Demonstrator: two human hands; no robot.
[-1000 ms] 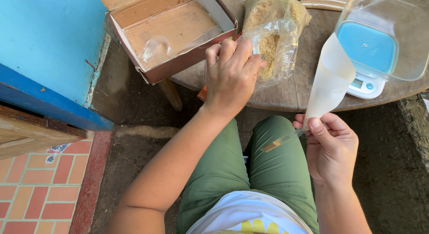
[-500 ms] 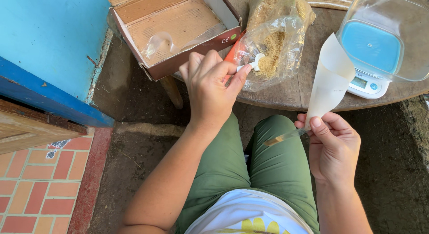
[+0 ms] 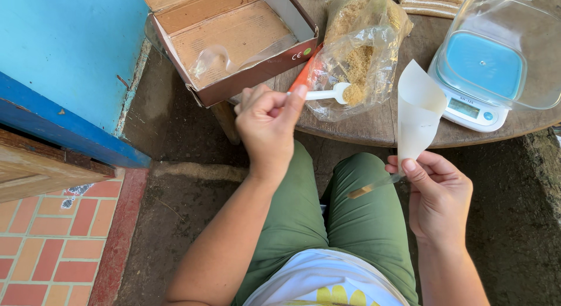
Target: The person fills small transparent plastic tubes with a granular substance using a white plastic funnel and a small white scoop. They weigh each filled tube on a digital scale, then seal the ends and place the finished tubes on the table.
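Round desk (image 3: 374, 128), curved edge running just above the knees; bare dirt floor between that edge and the blue wall. Left hand (image 3: 270, 120), grip closed on the handle of a white spoon (image 3: 327, 94) (bowl heaped with brown grains), bowl at the mouth of the clear bag (image 3: 356, 60) lying at the desk edge. Right hand (image 3: 438, 195), below the edge, pinches a paper cone (image 3: 416, 110) by its tip. Scale (image 3: 485, 78) right of the bag; cardboard box (image 3: 234, 40) left of it, overhanging the edge.

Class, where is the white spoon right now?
In the head view, the white spoon is held by the left hand, its bowl against the clear bag of brown granules.
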